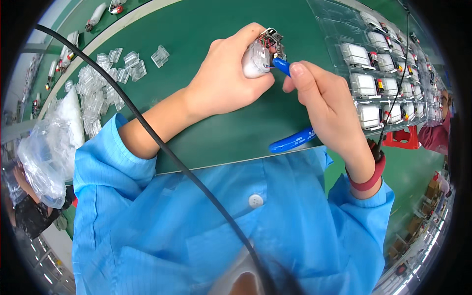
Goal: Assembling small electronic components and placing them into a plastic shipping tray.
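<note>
My left hand (pixel 223 78) is closed around a small electronic assembly (pixel 255 63) above the green bench. The assembly has a white rounded body in a clear shell, with a circuit board and thin wires at its far end. In my right hand (pixel 327 98) is a pair of blue-handled pliers (pixel 292 141). One handle's tip reaches the board side of the assembly, beside the wires. The other handle sticks out below my palm, near the bench edge. The pliers' jaws are hidden by my hand.
Clear plastic pieces (pixel 93 91) lie piled at the left, beside a clear plastic bag (pixel 49 142). Clear trays (pixel 361 101) of white-bodied units stand at the right. A black cable (pixel 142 120) crosses the view. A red stool (pixel 403 138) and another person's sleeve (pixel 435 135) are beyond.
</note>
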